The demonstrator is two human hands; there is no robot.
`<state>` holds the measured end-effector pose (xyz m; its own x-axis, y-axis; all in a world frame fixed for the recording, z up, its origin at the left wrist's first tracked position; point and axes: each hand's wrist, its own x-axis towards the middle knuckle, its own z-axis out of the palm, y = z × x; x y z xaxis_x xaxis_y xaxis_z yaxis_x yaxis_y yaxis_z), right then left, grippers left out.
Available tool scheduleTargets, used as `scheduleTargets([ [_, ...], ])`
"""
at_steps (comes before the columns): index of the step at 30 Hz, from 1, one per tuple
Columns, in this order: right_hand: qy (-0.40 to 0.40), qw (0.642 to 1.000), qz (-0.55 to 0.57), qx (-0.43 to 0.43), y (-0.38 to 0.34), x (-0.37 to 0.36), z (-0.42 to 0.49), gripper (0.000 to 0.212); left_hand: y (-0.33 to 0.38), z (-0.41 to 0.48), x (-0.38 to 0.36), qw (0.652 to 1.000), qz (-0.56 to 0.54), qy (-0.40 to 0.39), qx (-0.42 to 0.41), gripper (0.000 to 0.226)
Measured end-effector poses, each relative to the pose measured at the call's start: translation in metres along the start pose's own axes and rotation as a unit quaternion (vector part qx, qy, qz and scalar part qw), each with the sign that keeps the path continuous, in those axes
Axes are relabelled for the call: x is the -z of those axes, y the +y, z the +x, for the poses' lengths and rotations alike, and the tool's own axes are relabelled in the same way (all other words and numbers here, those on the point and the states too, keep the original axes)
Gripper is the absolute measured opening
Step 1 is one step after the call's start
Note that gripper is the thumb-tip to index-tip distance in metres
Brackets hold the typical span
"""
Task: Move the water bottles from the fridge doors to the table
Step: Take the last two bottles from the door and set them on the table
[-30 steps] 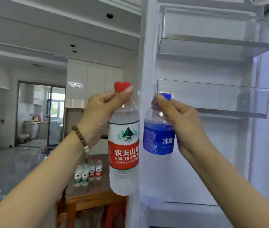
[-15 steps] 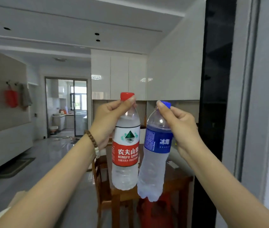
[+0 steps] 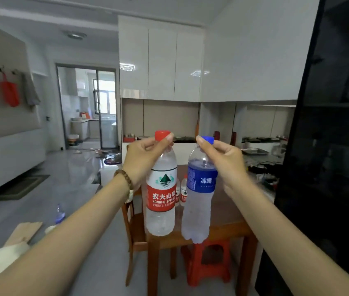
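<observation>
My left hand (image 3: 142, 158) grips the neck of a red-capped water bottle (image 3: 161, 199) with a red and white label. My right hand (image 3: 223, 161) holds a blue-capped water bottle (image 3: 199, 201) with a blue label by its neck. Both bottles hang upright, side by side, in the air in front of a brown wooden table (image 3: 227, 218). On the table behind them stand a few small water bottles (image 3: 183, 192), mostly hidden by the two I hold.
A red plastic stool (image 3: 206, 263) sits under the table and a wooden chair (image 3: 134, 231) stands at its left. The dark fridge side (image 3: 327, 167) fills the right. A cluttered counter (image 3: 259, 150) runs behind the table. Glossy floor (image 3: 66, 180) spreads left toward a doorway.
My view has turned left from the open fridge door to the room. The table now lies straight ahead and closer. Both hands keep hold of their bottles.
</observation>
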<state>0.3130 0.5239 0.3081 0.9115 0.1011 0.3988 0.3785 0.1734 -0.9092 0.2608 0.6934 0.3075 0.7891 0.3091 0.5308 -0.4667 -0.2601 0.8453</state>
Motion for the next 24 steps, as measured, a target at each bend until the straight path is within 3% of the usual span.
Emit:
scheduleTargets([
  [10,-0.029,0.993,-0.110,0.008,0.120,0.015,0.143,0.015,-0.145,0.133,-0.034,0.995,0.082,-0.047,0.036,0.022],
  [15,-0.002,0.991,-0.122,-0.046,0.186,0.017,0.205,0.024,-0.226,0.193,-0.046,0.982,0.146,-0.118,0.012,0.024],
  [18,0.001,0.991,-0.128,-0.050,0.222,0.012,0.241,0.019,-0.269,0.232,-0.051,0.976,0.166,-0.142,0.014,0.020],
  [24,0.000,0.981,-0.189,-0.051,0.281,0.009,0.303,0.029,-0.333,0.293,-0.065,0.965,0.179,-0.189,0.023,0.023],
])
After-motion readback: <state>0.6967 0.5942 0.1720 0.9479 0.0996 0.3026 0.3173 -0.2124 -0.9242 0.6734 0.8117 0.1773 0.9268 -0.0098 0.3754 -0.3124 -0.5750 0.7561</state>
